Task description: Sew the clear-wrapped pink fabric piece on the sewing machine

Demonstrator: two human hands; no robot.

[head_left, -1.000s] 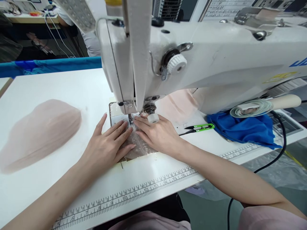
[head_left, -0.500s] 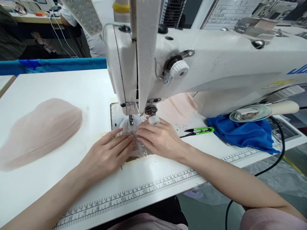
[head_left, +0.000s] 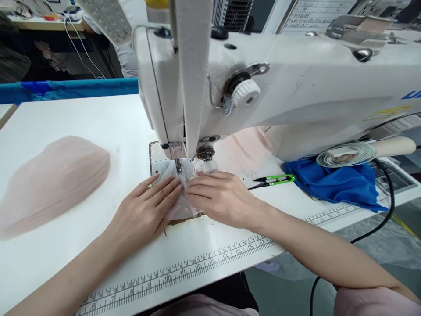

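Left hand (head_left: 144,210) and right hand (head_left: 222,197), fingers flat and spread, press sheer fabric piece (head_left: 179,206) under the presser foot (head_left: 178,166); seam apparently just begun, finished stack (head_left: 52,184) aside.

Printed along the near edge of the sewing table (head_left: 66,131), a ruler scale (head_left: 184,272) with numerals 5 to 17; blue lettering (head_left: 412,94) on the sewing machine (head_left: 296,87), cut off, unreadable.

Single head-worn view, looking forward and steeply down from the seated person's position at close range. It faces the sewing machine (head_left: 279,87), which fills the upper frame, with the white table (head_left: 82,127) below and the ruler strip (head_left: 184,274) along the near edge. No second view.
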